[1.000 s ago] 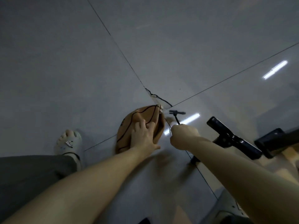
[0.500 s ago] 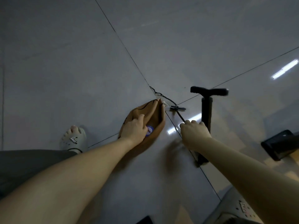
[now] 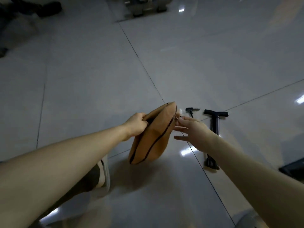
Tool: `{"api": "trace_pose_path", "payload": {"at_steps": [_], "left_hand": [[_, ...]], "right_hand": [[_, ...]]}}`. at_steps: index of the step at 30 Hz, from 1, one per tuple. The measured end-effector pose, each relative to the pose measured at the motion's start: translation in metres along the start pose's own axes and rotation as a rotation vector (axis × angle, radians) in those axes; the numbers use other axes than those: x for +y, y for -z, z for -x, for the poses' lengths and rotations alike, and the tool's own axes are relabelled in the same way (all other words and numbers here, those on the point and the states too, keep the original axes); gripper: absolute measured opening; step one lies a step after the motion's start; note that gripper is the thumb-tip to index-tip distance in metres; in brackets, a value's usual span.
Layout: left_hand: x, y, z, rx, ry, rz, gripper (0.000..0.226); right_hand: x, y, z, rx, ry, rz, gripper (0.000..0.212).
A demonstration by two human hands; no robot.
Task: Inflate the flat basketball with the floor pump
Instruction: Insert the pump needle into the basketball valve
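Your left hand point(image 3: 136, 124) has its grip curled round the 10 o'clock edge of the collapsed orange-brown rubber basketball with black seams point(image 3: 154, 135), holding it off the glossy grey tiled floor point(image 3: 98, 79). Your right hand point(image 3: 192, 129) has its grip spread, fingertips at the ball's 2 o'clock rim. The valve does not show, so I judge you are hunting for it. Turn the ball until the hole faces you and hold the skin around it taut. The black upright floor pump with a T-handle point(image 3: 215, 124) stands at 3 o'clock and its black hose head point(image 3: 191, 110) lies at 1 o'clock. Fetch that head next and push it in straight.
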State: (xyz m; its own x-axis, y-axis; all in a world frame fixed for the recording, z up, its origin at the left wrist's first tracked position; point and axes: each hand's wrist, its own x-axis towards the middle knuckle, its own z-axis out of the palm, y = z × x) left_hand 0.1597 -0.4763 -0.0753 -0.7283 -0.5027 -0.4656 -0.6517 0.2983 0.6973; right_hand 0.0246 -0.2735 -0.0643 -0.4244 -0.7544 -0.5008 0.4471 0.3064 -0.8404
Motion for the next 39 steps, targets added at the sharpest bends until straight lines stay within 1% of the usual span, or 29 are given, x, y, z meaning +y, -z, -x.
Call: {"api": "trace_pose_path", "payload": {"at_steps": [2,4,5,6,7,8,10,12,13,15,16,17,18,19,20,21,24,25,26,29,30,33,36,37,39], "left_hand": [[0.022,0.014,0.019,-0.034,-0.014,0.034,0.031],[0.041,0.025,0.037,-0.06,-0.03,0.051,0.049],[0.049,0.031,0.048,-0.097,-0.044,0.076,0.061],[0.058,0.036,0.06,-0.144,-0.056,0.107,0.067],[0.066,0.04,0.071,-0.188,-0.069,0.131,0.069],[0.073,0.043,0.081,-0.227,-0.082,0.143,0.065],[0.088,0.049,0.098,-0.267,-0.097,0.135,0.048],[0.101,0.055,0.114,-0.286,-0.074,0.18,0.03],[0.107,0.058,0.121,-0.319,-0.057,0.266,0.031],[0.118,0.062,0.134,-0.401,-0.061,0.431,0.046],[0.123,0.063,0.139,-0.427,-0.079,0.459,0.051],[0.125,0.064,0.14,-0.43,-0.094,0.453,0.048],[0.128,0.062,0.141,-0.422,-0.102,0.429,0.04],[0.13,0.06,0.141,-0.399,-0.098,0.409,0.044],[0.132,0.057,0.141,-0.364,-0.087,0.396,0.052],[0.133,0.055,0.139,-0.327,-0.088,0.392,0.054],[0.139,0.053,0.136,-0.227,-0.096,0.419,0.043],[0.14,0.054,0.134,-0.195,-0.091,0.443,0.04],[0.143,0.057,0.132,-0.172,-0.093,0.467,0.038],[0.148,0.068,0.132,-0.155,-0.099,0.516,0.032],[0.15,0.07,0.133,-0.15,-0.102,0.512,0.03],[0.154,0.075,0.13,-0.117,-0.114,0.442,0.025],[0.155,0.078,0.123,-0.056,-0.135,0.408,0.023],[0.154,0.077,0.121,-0.011,-0.143,0.347,0.025],[0.153,0.07,0.121,0.128,-0.176,0.175,0.024]], "right_hand": [[-0.028,-0.011,0.018,-0.023,0.023,-0.021,0.014],[-0.051,-0.022,0.036,-0.004,0.029,-0.032,0.012],[-0.061,-0.029,0.046,0.012,0.039,-0.039,0.011],[-0.07,-0.035,0.056,0.027,0.049,-0.045,0.011],[-0.078,-0.041,0.067,0.039,0.068,-0.051,0.013],[-0.085,-0.046,0.077,0.048,0.095,-0.054,0.016],[-0.097,-0.052,0.097,0.059,0.151,-0.031,0.022],[-0.104,-0.054,0.113,0.073,0.202,-0.005,0.022],[-0.106,-0.054,0.119,0.089,0.228,-0.006,0.019],[-0.107,-0.054,0.127,0.138,0.276,-0.036,0.014],[-0.108,-0.055,0.129,0.163,0.301,-0.041,0.014],[-0.108,-0.056,0.131,0.181,0.325,-0.027,0.015],[-0.108,-0.057,0.13,0.189,0.348,-0.007,0.015],[-0.11,-0.058,0.131,0.188,0.367,0.014,0.015],[-0.111,-0.06,0.131,0.185,0.38,0.032,0.015],[-0.114,-0.06,0.131,0.181,0.392,0.044,0.015],[-0.124,-0.058,0.137,0.165,0.41,0.04,0.022],[-0.127,-0.056,0.141,0.184,0.422,0.09,0.026],[-0.13,-0.052,0.142,0.234,0.455,0.198,0.028],[-0.135,-0.047,0.146,0.436,0.616,0.626,0.02],[-0.136,-0.046,0.146,0.471,0.67,0.688,0.018],[-0.136,-0.045,0.146,0.485,0.757,0.721,0.014],[-0.132,-0.047,0.141,0.503,0.766,0.753,0.015],[-0.13,-0.047,0.139,0.516,0.766,0.769,0.016],[-0.127,-0.05,0.137,0.535,0.771,0.799,0.017]]}}
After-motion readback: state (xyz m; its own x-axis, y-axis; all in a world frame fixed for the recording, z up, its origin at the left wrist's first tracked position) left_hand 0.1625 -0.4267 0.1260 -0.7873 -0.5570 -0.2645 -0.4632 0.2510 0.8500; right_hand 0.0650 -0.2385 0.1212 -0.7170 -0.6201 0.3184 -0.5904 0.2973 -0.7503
